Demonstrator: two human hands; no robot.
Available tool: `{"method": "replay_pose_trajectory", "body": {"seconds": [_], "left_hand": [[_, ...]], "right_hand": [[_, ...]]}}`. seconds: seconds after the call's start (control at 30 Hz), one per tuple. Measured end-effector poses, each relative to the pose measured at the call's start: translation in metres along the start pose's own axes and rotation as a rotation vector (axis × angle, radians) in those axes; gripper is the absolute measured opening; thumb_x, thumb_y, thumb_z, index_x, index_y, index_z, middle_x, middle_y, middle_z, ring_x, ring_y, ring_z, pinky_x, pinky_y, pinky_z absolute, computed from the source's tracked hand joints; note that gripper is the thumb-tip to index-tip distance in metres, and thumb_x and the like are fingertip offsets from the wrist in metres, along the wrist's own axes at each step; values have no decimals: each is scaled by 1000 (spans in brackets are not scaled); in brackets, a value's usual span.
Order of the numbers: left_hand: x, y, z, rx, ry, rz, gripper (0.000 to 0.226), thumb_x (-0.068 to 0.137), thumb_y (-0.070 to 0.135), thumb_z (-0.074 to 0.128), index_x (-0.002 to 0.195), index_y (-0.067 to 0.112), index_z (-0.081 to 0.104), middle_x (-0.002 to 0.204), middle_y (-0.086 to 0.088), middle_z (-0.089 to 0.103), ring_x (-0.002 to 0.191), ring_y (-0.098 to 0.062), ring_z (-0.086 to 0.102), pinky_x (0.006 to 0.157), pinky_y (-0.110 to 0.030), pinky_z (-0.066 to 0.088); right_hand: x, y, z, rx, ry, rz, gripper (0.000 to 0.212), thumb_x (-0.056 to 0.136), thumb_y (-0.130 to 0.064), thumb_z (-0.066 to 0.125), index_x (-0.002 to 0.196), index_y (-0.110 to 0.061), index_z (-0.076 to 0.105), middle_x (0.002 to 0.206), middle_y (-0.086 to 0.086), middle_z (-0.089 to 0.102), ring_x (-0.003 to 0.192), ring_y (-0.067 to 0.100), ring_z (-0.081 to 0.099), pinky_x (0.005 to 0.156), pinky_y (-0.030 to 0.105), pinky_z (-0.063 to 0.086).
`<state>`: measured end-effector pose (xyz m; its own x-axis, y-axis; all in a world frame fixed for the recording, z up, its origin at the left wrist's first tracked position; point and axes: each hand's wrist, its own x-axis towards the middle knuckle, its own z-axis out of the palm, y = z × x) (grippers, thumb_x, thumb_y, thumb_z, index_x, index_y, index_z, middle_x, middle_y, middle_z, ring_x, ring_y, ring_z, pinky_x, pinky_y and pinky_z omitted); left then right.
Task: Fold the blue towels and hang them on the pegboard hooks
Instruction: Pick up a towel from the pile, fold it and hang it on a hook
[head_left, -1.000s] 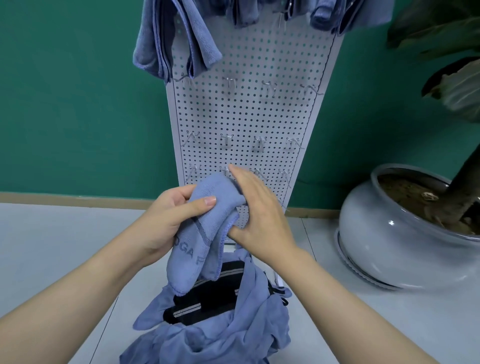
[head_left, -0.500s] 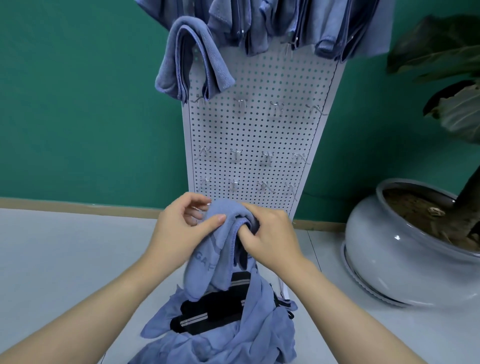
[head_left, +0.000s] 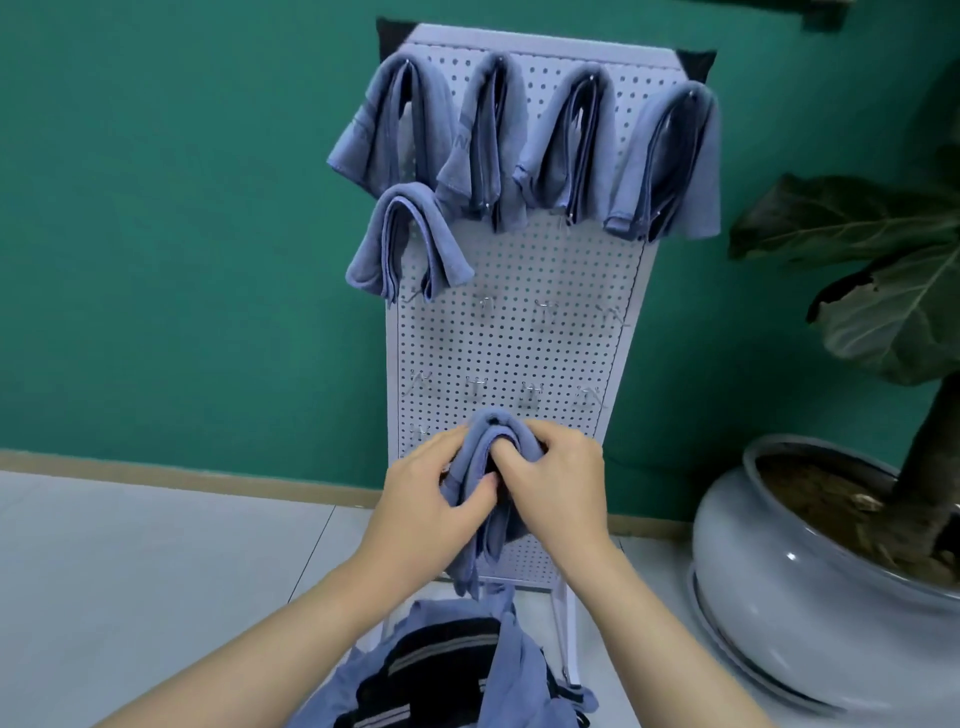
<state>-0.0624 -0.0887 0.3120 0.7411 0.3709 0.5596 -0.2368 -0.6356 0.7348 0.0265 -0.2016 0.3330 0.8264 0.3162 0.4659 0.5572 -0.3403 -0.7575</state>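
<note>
Now | left hand (head_left: 431, 499) grips folded towel (head_left: 488, 452) | right hand (head_left: 556, 483) pinches it

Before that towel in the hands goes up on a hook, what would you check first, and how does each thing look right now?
1. Folded towel held by both hands: ok, left hand and right hand each have a grip on it.
2. Fold tidy: cannot tell, the hands cover much of it.
3. Free hook nearby: ok, bare hook sits right of the second-row towel.
4. Top row full: ok, four towels hang on the pegboard.
5. More towels waiting: ok, towel pile lies below the hands.
</note>
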Motion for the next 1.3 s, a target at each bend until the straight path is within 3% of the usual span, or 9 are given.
{"method": "replay_pose_trajectory", "body": {"seconds": [0.07,0.17,0.33,0.5,0.8,0.97,1.07,1.2,1.3], "left_hand": [[13,10,2,4,65,-17,30,89,13,69,83,41,61,74,13,63,68,-7,55,61,-18,43],[40,24,-2,-6,161,-34,14,89,14,66,87,27,62,71,7,63,65,-14,57,62,-33,49],[92,51,-19,14,242,75,15,90,12,64,98,25,64,76,12,67,75,-7,61,66,-21,47],[146,67,-34,44,274,127,22,91,11,59,102,25,71,84,10,72,78,-7,62,70,-20,47],[224,71,-35,36,385,50,24,90,9,54,72,25,58,65,7,55,61,-8,45,59,-24,33],[248,59,-24,111,426,44,23,90,12,52,72,25,55,64,5,54,71,-25,48,62,-35,34],[257,49,-22,131,471,54,25,92,14,51,70,25,49,64,4,53,69,-26,47,63,-36,34],[264,37,-17,152,529,53,17,96,15,50,87,20,63,76,3,62,71,-21,47,67,-30,27],[271,26,-9,132,537,53,19,96,14,51,79,22,57,73,3,59,70,-23,47,67,-34,30]], "right_hand": [[9,-12,-7,6,-5,-17,33,83,-22,64,56,-12,47,49,4,41,51,13,28,50,35,29],[27,-31,-17,-50,14,-92,31,83,-24,63,57,-14,50,48,-1,43,52,15,34,52,36,33],[67,-67,-35,-154,129,-209,13,87,-33,59,77,-31,67,64,-7,63,66,19,54,62,36,41],[114,-84,-42,-197,199,-269,20,90,-34,54,98,-27,71,81,-2,70,79,29,62,72,43,53],[193,-105,-36,-220,186,-283,17,95,-23,54,99,-20,70,89,5,70,86,31,60,67,36,43],[220,-106,-29,-198,157,-211,15,93,-16,52,93,-15,67,89,9,67,89,35,59,71,38,47],[231,-103,-20,-189,146,-216,13,94,-18,52,93,-18,66,92,9,68,88,35,59,72,38,48],[244,-95,-6,-195,135,-252,15,93,-18,52,96,-20,66,94,9,69,89,35,60,76,41,51],[251,-86,-1,-214,130,-268,24,94,-14,50,105,-20,70,95,8,70,90,31,54,74,38,44]]}}
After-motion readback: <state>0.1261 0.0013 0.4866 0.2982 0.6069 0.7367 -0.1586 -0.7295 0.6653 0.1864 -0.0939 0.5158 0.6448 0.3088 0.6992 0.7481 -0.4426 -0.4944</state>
